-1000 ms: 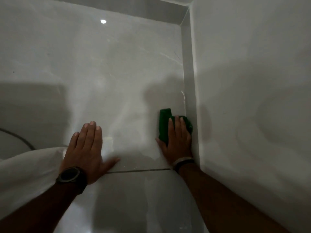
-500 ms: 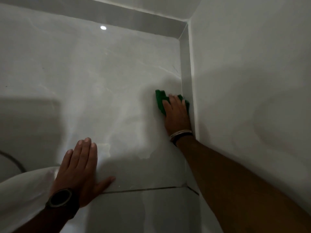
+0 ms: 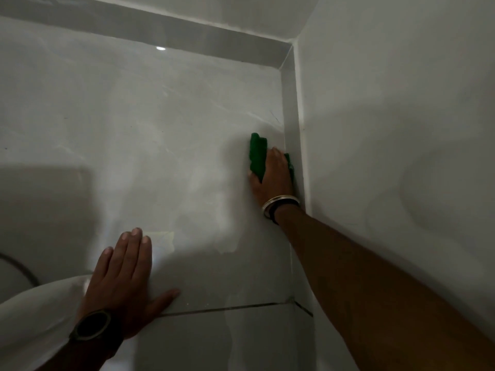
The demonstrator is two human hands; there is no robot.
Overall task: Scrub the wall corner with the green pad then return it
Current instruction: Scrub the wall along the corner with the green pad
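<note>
The green pad is pressed flat against the glossy grey wall tile, right beside the vertical wall corner. My right hand covers the pad's lower right part and holds it to the tile; bangles ring that wrist. Lower left, my left hand lies flat on the same tile with fingers spread, holding nothing, a dark watch on its wrist.
A plain white wall meets the tile at the corner on the right. A grey border strip runs along the tile's top. A dark grout line crosses below my hands. A white rounded fixture sits at lower left.
My right hand has slid the green pad upward along the corner. The left hand has stayed flat on the tile while the view tilted up.
</note>
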